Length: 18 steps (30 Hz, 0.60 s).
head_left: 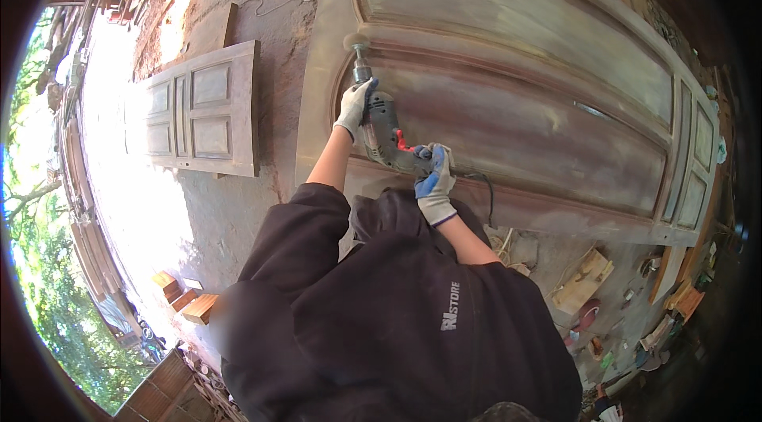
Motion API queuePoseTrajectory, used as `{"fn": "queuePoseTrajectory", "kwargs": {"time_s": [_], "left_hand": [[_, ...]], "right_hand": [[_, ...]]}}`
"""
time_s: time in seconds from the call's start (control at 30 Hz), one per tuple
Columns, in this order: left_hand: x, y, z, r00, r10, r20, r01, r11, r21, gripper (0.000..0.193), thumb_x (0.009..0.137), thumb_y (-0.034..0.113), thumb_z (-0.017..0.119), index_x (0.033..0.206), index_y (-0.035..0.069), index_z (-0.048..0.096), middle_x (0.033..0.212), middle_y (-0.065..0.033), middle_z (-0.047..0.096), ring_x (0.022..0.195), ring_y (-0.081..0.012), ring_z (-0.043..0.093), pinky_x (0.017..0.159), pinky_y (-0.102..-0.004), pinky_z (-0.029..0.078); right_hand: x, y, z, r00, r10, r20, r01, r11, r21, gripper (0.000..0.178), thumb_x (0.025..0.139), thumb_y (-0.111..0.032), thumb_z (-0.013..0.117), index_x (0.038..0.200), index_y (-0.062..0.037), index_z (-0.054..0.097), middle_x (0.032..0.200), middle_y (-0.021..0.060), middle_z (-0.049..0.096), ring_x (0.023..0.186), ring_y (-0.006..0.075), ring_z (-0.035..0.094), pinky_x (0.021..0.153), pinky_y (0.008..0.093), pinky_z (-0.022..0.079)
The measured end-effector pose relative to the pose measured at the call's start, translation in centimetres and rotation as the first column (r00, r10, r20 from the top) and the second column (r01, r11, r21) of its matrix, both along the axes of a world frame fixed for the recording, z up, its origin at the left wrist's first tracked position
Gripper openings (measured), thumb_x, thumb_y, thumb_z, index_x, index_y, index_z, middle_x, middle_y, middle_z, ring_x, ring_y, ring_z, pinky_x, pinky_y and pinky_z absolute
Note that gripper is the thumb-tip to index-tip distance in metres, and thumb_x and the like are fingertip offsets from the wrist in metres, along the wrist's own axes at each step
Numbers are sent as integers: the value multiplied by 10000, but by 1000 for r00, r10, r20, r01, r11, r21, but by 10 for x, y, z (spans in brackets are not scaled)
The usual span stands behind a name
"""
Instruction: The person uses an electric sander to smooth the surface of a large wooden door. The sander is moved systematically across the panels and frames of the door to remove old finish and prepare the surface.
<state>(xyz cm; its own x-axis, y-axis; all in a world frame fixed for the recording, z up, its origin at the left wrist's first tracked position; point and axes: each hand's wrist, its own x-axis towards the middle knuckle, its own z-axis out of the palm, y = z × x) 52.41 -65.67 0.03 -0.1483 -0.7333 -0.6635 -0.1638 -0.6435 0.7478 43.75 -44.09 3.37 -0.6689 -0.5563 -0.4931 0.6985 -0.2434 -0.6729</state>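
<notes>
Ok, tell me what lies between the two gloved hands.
In the head view, the body of the power drill spans the stretch between the left hand and the right hand, its red part nearer the right.

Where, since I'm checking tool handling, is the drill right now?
In the head view, the drill is just above centre, over the left part of the large door, left hand at its front, right hand at its rear.

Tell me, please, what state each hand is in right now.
Left hand: closed, holding the front of the corded power drill.
Right hand: closed, holding the drill's rear handle.
</notes>
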Motion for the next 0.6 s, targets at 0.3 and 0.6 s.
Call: {"fn": "queuePoseTrajectory", "kwargs": {"time_s": [0.3, 0.6], "left_hand": [[-103, 73, -33, 973, -220, 78, 229, 961, -154, 500, 775, 462, 681, 946, -8, 689, 863, -127, 696, 799, -191, 651, 745, -338, 491], [-192, 85, 3, 890, -442, 115, 453, 886, -103, 539, 727, 494, 691, 986, 20, 692, 914, -159, 696, 871, -247, 675, 790, -355, 505]], "right_hand": [[-64, 84, 20, 984, -115, -133, 123, 991, 52, 155, 941, -231, 530, 911, -81, 551, 858, 33, 547, 835, 152, 549, 813, 306, 452], [-108, 110, 22, 967, -253, -24, 251, 965, -83, 192, 908, -294, 572, 921, -104, 548, 883, 22, 550, 876, 161, 544, 853, 341, 450]]}}
